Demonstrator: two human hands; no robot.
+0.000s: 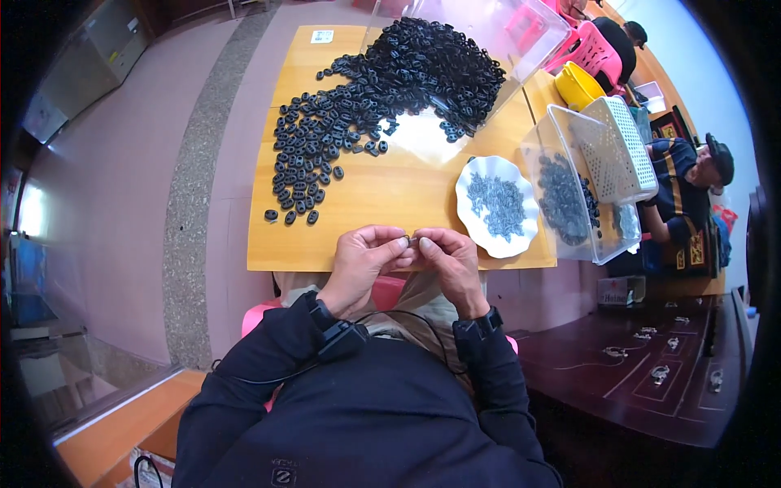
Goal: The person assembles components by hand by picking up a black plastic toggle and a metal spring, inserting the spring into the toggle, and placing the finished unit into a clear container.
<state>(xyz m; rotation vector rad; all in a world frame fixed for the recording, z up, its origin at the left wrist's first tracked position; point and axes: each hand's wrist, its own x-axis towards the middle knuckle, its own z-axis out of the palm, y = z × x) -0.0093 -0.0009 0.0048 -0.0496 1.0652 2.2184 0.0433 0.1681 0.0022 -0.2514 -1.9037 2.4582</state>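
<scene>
Okay, two bare hands pinched together right at the near edge of the table.
From the head view, the left hand (356, 264) and the right hand (452, 264) met at the fingertips, both gripping a small part (412, 241) between them, too tiny and too covered by fingers for me to tell what it was. It was just above the edge of the wooden table (390, 195), left of a white scalloped plate (488, 165) full of little greyish pieces (498, 203). Farther up, black two-holed ovals (307, 161) spread over the left side and thickened into a big dark pile (431, 65) by a clear bin (537, 37). Right of the plate sat a second clear bin (537, 146) with more dark pieces, plus a white perforated basket (622, 146). Another person (679, 183) was over on the right.
</scene>
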